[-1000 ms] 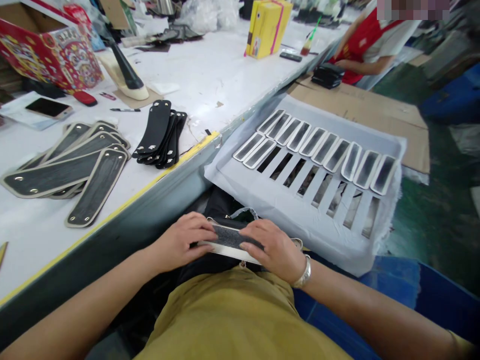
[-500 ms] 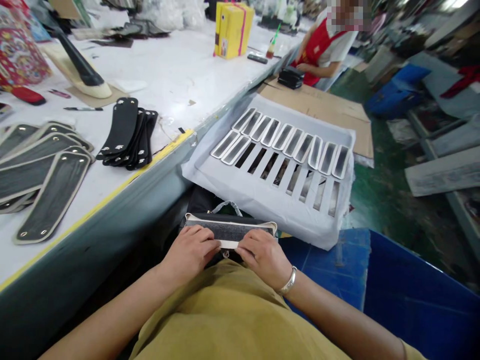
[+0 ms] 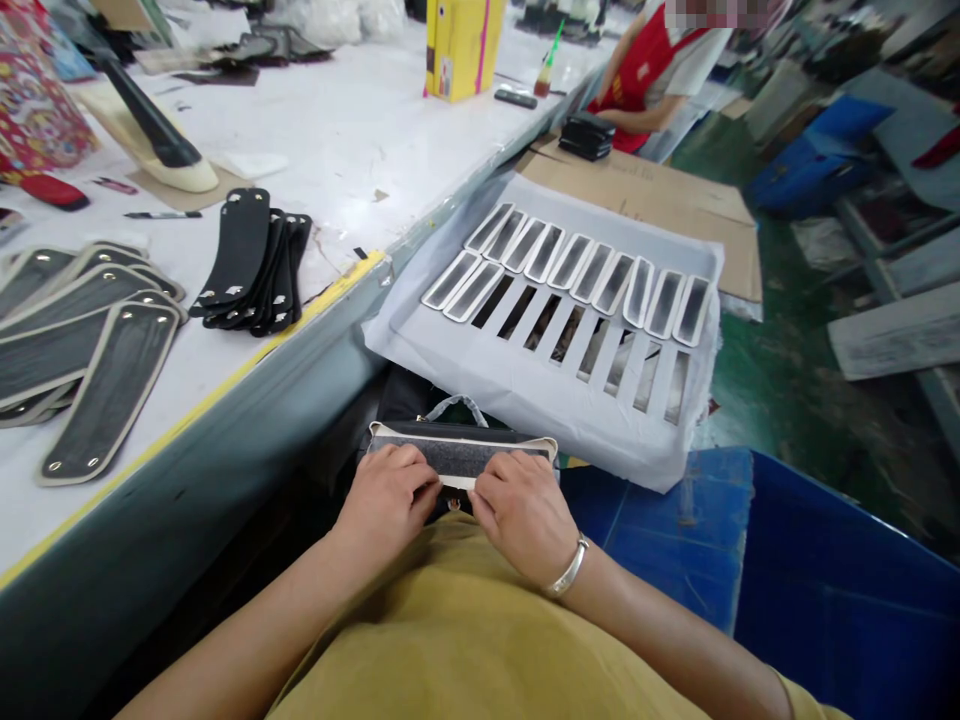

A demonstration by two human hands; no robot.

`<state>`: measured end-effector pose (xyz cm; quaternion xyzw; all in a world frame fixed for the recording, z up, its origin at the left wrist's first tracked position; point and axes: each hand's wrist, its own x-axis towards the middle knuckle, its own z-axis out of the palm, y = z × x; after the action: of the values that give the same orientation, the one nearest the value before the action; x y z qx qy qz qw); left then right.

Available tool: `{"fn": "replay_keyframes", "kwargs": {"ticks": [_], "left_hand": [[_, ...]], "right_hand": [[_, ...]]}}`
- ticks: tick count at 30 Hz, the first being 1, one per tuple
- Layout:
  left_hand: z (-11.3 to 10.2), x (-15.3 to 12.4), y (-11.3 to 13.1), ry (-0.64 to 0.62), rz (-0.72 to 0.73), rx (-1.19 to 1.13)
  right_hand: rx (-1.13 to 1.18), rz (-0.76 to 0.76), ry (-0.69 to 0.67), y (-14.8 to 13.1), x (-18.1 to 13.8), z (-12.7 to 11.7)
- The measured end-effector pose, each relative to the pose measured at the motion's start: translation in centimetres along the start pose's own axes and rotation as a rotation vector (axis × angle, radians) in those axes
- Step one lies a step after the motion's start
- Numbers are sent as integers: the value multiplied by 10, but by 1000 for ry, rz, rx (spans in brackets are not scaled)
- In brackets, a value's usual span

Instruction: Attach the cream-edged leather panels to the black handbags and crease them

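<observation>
A dark grey panel with cream edging [image 3: 456, 456] lies across my lap, on or against a black bag [image 3: 403, 397]. My left hand [image 3: 391, 500] is closed with its fingertips curled over the panel's near edge, left of the middle. Gripping the same edge a short way to the right is my right hand [image 3: 525, 512], with a silver bracelet at the wrist. A thin loop handle [image 3: 459, 401] stands up behind the panel. Below the edge, between my hands, a small metal fitting [image 3: 453, 503] shows. My thumbs are partly hidden.
To the left, the white worktable [image 3: 337, 140] holds grey panels with snaps [image 3: 112, 390] and a black strip stack [image 3: 251, 262]. Ahead, a slotted white tray [image 3: 480, 355] bears several framed strips. A blue bin [image 3: 667, 540] stands right. A co-worker in red [image 3: 637, 75] is farther off.
The view has shifted slightly, so the yellow box and the co-worker sit higher. Both hands stay on the panel's near edge, and its pale border shows a little less between them.
</observation>
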<state>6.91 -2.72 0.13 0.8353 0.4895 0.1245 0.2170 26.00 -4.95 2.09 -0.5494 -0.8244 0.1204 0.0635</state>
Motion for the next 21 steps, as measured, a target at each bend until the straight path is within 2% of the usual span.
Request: {"fn": "replay_keyframes", "kwargs": {"ticks": [6,9,21], "left_hand": [[-2,0,5,-25,-27,-8],[-2,-2,6,-13,-26,-32],[7,-3,10,57,-91,56]], "right_hand": [[126,100,10,1,-2,4],[167,84,14,4,-4,9],[31,91,42,-2,1,13]]}}
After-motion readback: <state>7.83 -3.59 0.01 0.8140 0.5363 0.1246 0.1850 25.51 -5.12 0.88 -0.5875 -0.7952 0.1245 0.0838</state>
